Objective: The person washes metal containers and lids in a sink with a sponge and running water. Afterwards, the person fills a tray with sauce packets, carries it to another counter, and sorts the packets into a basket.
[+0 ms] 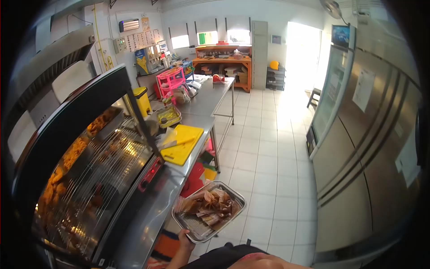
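Observation:
My left hand (186, 240) grips the near-left edge of a metal tray (196, 228), its fingers closed on the rim. The tray hangs over the floor in front of me, slightly tilted. Several clear plastic bags of brown food (211, 205) lie heaped in it; I cannot make out the food's kind. No part of my right hand shows. Left of the tray, a yellow cutting board (182, 154) rests on the steel counter (193, 105), with a knife (172, 144) lying on it.
A heated display case (121, 175) holding cooked food stands close on the left. Beyond the board sits a metal tray with yellowish contents (169, 115). Steel refrigerators (349, 179) line the right. Tiled floor (273, 179) runs between toward a bright doorway (302, 58) and orange shelving (244, 62).

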`<state>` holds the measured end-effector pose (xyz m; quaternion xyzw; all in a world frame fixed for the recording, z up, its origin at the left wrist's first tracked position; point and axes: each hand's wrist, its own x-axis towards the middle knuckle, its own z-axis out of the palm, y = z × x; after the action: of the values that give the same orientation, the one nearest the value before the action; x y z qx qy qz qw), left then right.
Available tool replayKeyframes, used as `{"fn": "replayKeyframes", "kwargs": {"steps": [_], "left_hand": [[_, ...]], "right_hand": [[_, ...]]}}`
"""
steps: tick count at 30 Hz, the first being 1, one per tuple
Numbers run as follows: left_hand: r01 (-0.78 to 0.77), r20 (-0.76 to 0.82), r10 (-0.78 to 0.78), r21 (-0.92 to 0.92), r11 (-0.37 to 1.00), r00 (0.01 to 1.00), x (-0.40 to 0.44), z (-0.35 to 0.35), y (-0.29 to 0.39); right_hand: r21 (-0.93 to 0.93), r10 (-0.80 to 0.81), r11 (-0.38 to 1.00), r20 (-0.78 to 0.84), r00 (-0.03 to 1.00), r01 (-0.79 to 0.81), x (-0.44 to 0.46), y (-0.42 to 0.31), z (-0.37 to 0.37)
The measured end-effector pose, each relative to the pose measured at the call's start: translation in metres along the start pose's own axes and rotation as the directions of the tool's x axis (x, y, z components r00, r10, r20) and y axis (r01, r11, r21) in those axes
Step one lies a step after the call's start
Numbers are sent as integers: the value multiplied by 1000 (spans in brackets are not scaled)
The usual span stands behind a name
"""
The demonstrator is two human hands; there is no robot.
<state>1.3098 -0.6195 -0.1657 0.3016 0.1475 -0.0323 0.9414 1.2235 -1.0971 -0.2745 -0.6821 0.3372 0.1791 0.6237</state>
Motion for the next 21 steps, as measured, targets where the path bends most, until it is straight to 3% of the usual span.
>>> {"fn": "replayKeyframes", "kwargs": {"steps": [6,13,18,21], "left_hand": [[-48,40,50,-38,998,998,185,114,-6],[-186,90,198,-130,974,976,388,224,-28],[-281,38,292,-177,943,956,499,291,-19],[-348,-34,349,-229,909,936,562,299,-10]], "right_hand": [[345,255,915,-86,963,-212,77,-41,-35],[518,427,766,33,904,-381,220,-122,-49],[502,390,756,169,905,-420,343,-231,-67],[535,189,806,169,967,-251,453,-332,-83]]}}
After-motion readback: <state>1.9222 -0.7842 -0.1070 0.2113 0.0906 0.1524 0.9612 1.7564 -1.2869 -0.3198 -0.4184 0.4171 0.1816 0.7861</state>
